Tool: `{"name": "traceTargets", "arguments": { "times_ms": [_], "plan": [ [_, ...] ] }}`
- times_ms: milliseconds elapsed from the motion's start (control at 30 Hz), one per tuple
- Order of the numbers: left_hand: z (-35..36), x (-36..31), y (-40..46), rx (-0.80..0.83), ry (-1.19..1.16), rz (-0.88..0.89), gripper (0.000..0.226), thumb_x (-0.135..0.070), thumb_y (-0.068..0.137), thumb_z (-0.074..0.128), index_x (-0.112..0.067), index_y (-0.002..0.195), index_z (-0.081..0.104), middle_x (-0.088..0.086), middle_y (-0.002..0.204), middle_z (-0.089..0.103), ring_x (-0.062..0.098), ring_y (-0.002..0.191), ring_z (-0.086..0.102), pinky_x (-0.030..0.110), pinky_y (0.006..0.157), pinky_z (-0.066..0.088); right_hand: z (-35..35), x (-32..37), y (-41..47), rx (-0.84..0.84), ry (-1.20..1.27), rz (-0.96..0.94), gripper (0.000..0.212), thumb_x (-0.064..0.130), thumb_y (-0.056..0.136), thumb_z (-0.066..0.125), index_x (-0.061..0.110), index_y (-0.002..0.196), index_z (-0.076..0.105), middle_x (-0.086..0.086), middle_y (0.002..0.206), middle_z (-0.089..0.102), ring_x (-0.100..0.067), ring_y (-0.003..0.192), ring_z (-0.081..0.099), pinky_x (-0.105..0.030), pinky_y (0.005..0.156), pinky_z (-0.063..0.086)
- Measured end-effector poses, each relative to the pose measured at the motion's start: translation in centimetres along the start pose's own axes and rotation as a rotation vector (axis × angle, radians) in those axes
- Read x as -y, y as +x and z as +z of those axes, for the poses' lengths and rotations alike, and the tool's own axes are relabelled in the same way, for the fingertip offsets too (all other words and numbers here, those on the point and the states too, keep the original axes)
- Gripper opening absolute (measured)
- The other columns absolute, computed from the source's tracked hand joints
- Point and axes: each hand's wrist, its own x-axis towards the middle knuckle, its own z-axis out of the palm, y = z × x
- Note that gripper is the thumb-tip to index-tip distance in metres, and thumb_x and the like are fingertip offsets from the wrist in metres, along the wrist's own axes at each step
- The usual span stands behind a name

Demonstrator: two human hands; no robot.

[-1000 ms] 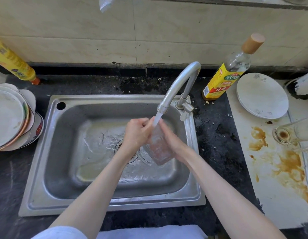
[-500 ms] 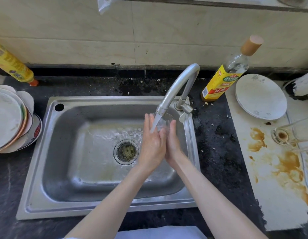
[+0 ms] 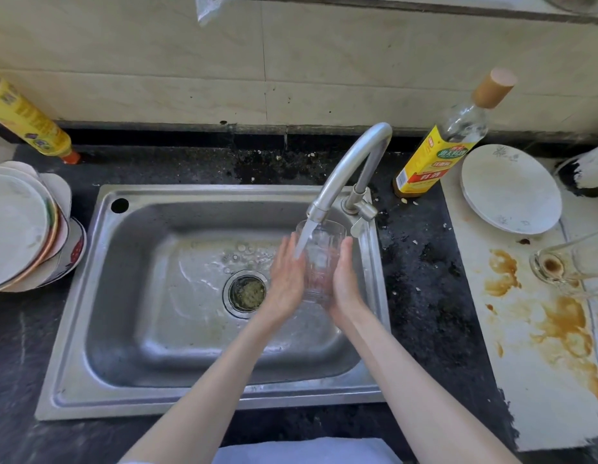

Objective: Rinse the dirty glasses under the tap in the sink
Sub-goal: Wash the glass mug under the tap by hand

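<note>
The drinking glass (image 3: 319,262) now stands upright under the tap (image 3: 344,169), mouth up, whereas a second ago it lay tilted low over the drain with both hands wrapped round it. Half a second ago it was already upright with the palms meeting in front of it; since then the palms have parted a little, so more of the ribbed wall shows. That suggests the outside scrub is done and the inside is now taking water, so this glass is likely near the end of its rinse.

The water stream (image 3: 304,239) runs from the spout across the near rim of the glass; whether it falls inside or down the outer wall is hard to tell through the blur.

The left hand (image 3: 285,276) presses flat against the glass's left side, fingers straight, together and pointing away from the person. The right hand (image 3: 344,279) mirrors it on the right side, palm inward. Neither hand curls round; the glass is held pinched between two flat palms, above the right part of the sink (image 3: 90,329), just right of the drain strainer (image 3: 247,291).

Another dirty glass (image 3: 572,262) lies on its side on the stained board (image 3: 538,363) at the far right, so more rinsing remains.
</note>
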Motion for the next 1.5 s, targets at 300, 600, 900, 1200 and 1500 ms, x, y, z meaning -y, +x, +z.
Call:
{"name": "traceTargets", "arguments": {
  "times_ms": [300, 600, 900, 1200, 1500],
  "plan": [
    [-1.8, -1.3, -0.7, -0.357, 0.208, -0.229, 0.036, -0.026, 0.101, 0.026, -0.006, 0.112, 0.053, 0.021, 0.108, 0.060, 0.038, 0.102, 0.053, 0.032, 0.068, 0.026, 1.5, -0.2, -1.5, -0.093, -0.242, -0.152, 0.084, 0.075, 0.084, 0.029, 0.003, 0.117, 0.057, -0.013, 0.107, 0.064, -0.025, 0.097, 0.060, -0.044, 0.091, 0.048],
    [-2.8, -1.7, -0.5, -0.344, 0.291, -0.217, 0.044, -0.034, 0.102, 0.020, -0.002, 0.099, 0.050, 0.023, 0.098, 0.061, 0.032, 0.081, 0.050, 0.033, 0.068, 0.031, 1.8, -0.1, -1.5, -0.161, -0.339, -0.115, 0.073, 0.052, 0.088, 0.051, 0.016, 0.144, 0.022, -0.001, 0.144, 0.037, -0.018, 0.130, 0.039, -0.027, 0.103, 0.031],
    [-1.3, -4.4, -2.1, -0.111, -0.015, 0.075, 0.033, -0.027, 0.100, 0.032, -0.016, 0.130, 0.042, 0.010, 0.116, 0.058, 0.016, 0.104, 0.054, 0.025, 0.079, 0.040, 0.2, -0.3, 0.8, 0.122, 0.378, 0.254, 0.082, 0.074, 0.086, 0.015, 0.016, 0.097, 0.071, -0.010, 0.099, 0.072, -0.023, 0.093, 0.067, -0.039, 0.082, 0.050],
    [-0.4, -2.9, -2.0, -0.047, 0.169, 0.250, 0.061, -0.051, 0.094, 0.012, -0.023, 0.147, 0.021, -0.008, 0.156, 0.011, 0.008, 0.144, -0.003, 0.037, 0.119, 0.002, 0.5, -0.8, -0.2, 0.174, 0.302, 0.187, 0.043, 0.031, 0.099, 0.038, 0.007, 0.134, 0.046, -0.016, 0.139, 0.049, -0.031, 0.127, 0.046, -0.031, 0.077, 0.049],
    [-2.2, -4.0, -0.8, -0.021, -0.078, -0.167, 0.060, -0.048, 0.099, 0.015, -0.019, 0.149, 0.001, 0.000, 0.156, 0.013, 0.016, 0.141, 0.017, 0.032, 0.111, 0.015, 0.3, -1.6, -0.2, 0.368, 0.293, 0.158, 0.069, 0.063, 0.086, 0.032, 0.016, 0.131, 0.055, -0.003, 0.120, 0.064, -0.018, 0.108, 0.063, -0.042, 0.097, 0.046]
  ]
}}
